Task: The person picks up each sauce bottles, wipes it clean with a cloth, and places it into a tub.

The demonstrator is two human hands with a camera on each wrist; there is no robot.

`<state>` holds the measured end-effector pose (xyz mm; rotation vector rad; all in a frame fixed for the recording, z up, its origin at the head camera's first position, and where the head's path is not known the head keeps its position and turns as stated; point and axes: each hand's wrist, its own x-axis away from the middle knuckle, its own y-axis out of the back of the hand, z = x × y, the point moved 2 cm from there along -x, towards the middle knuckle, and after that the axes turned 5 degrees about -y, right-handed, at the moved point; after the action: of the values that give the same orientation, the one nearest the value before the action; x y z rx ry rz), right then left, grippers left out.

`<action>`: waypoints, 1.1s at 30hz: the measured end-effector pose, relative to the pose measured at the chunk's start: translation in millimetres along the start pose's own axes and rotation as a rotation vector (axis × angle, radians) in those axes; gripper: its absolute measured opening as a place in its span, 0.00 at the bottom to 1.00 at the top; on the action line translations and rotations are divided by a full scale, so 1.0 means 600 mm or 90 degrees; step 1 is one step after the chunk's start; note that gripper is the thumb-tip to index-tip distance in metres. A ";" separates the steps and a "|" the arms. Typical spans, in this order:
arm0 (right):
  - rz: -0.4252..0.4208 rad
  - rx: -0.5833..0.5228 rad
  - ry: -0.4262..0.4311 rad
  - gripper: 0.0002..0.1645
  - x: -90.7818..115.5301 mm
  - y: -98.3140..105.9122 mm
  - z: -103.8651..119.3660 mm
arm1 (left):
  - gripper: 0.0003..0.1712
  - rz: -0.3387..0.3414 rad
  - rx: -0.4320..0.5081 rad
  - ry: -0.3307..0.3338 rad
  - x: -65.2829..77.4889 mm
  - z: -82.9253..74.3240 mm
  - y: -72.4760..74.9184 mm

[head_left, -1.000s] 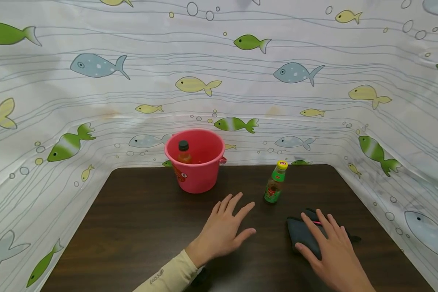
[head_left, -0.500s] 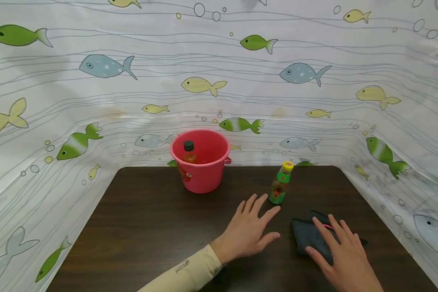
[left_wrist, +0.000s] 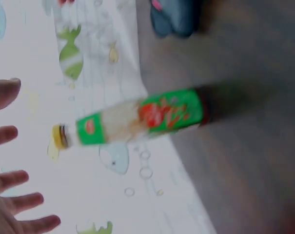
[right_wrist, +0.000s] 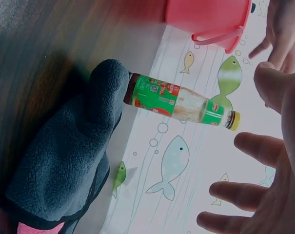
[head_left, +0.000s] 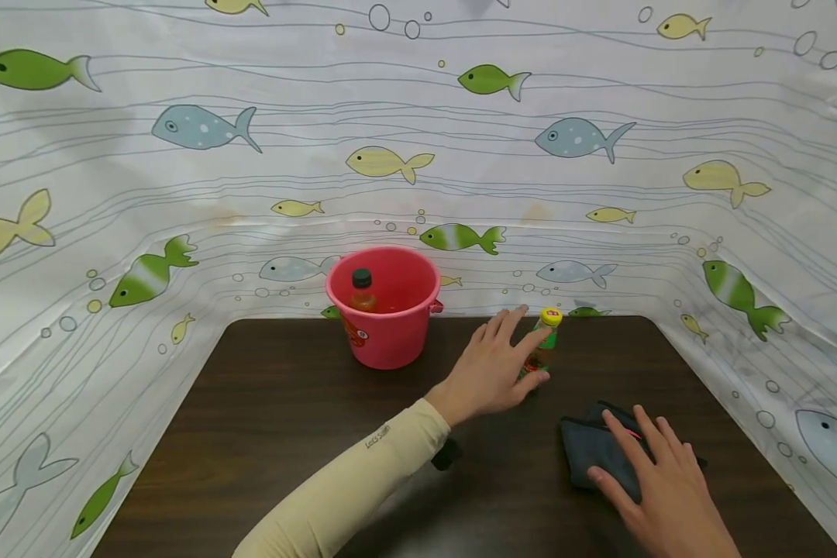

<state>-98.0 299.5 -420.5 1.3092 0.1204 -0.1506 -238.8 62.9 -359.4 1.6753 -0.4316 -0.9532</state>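
A glass bottle (left_wrist: 127,122) with a yellow cap and green labels stands upright on the dark table. In the head view my left hand (head_left: 491,368) overlaps this bottle, its fingers spread and reaching forward; the left wrist view has a gap between them and the bottle. Over a folded dark grey cloth (head_left: 589,453) with a pink edge hovers my right hand (head_left: 663,484), fingers apart and holding nothing. Part of the cloth is hidden by that hand. The right wrist view has the cloth (right_wrist: 69,151) lying nearer than the bottle (right_wrist: 181,101).
Toward the back of the table (head_left: 265,434) stands a pink bucket (head_left: 390,341). Inside it is a bottle with a dark cap (head_left: 362,279). A white curtain with printed fish (head_left: 293,155) hangs behind the table and along both sides.
My left hand has moved forward and right, from the middle of the table up to the bottle. The right hand stays over the cloth. The head view has shifted slightly.
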 end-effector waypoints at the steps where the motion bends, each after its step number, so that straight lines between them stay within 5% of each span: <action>1: 0.001 -0.001 -0.002 0.49 0.000 0.001 -0.001 | 0.39 0.000 0.002 -0.001 -0.011 0.005 0.005; 14: 0.008 0.008 -0.009 0.51 -0.006 0.007 -0.007 | 0.40 0.026 0.090 -0.017 -0.093 0.048 0.017; 26: 0.011 0.007 -0.014 0.49 -0.002 0.002 -0.008 | 0.36 0.095 0.103 -0.022 -0.119 0.040 -0.022; 33: 0.010 0.008 -0.014 0.48 0.002 0.001 -0.011 | 0.37 0.122 0.159 -0.012 -0.119 0.040 -0.054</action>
<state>-96.9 306.2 -421.9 1.3203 0.0900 -0.1522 -306.7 108.4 -364.5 1.8113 -0.7347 -0.7988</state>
